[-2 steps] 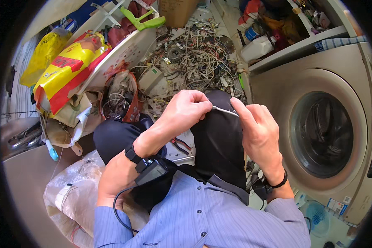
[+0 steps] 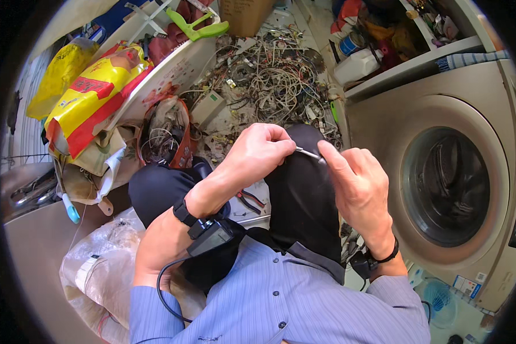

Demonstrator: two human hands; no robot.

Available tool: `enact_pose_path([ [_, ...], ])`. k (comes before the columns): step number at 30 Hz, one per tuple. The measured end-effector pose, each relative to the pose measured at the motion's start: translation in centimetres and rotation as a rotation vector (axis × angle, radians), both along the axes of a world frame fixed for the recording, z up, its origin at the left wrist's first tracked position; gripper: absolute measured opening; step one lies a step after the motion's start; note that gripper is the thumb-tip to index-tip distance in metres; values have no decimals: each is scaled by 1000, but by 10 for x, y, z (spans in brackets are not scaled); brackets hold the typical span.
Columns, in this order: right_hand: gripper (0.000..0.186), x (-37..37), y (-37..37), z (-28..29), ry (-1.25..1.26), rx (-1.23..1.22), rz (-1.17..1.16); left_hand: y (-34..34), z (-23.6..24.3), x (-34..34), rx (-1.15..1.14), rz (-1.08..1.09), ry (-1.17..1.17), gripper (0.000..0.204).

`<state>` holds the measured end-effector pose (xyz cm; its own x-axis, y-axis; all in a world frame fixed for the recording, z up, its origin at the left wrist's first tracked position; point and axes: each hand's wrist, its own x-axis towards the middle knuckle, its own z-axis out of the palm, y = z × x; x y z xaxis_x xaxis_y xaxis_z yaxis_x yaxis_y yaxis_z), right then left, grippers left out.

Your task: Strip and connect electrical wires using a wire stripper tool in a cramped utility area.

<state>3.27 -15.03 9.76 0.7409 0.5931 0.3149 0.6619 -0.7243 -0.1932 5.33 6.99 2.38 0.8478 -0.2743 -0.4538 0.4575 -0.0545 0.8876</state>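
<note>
A short length of white cable [image 2: 308,152] runs between my two hands, just above my right knee. My left hand [image 2: 257,150] is closed in a pinch on one end of it. My right hand [image 2: 359,182] grips the other end between thumb and forefinger, the remaining fingers curled in. What lies inside the fingertips is hidden. Below, between my legs, lie pliers [image 2: 250,200] with red-and-black handles; neither hand touches them.
A tangled heap of wires and small parts [image 2: 281,86] covers the floor ahead, a cardboard box [image 2: 245,17] behind it. A washing machine [image 2: 378,114] stands at the right. Yellow bags [image 2: 94,94], a lined bin [image 2: 180,126] and a plastic sack [image 2: 106,275] are at the left.
My right hand has shifted slightly, its forefinger and thumb tipping along the cable, which now slants a little more downward. The left hand has hardly moved.
</note>
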Motion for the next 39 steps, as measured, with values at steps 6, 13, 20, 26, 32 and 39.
enact_pose_path([
  [6, 34, 12, -10, -14, 27, 47, 2, -3, 1, 7, 118, -51, -52, 27],
  [13, 34, 11, -1, -6, 82, 124, -5, -5, -1, 6, 64, -53, -66, 26],
  [20, 20, 18, 3, -9, 166, 124, 17, 6, 13, 8, -218, -26, -25, 16],
  [26, 11, 24, 30, -14, 465, 449, -114, 8, 14, 1, -482, 256, -63, 20],
  [32, 19, 20, 42, -19, 453, 450, -97, 12, 2, 1, -569, 305, 5, 19],
  [39, 24, 20, 47, -22, 271, 410, -45, 15, 5, 0, -631, 397, 24, 20],
])
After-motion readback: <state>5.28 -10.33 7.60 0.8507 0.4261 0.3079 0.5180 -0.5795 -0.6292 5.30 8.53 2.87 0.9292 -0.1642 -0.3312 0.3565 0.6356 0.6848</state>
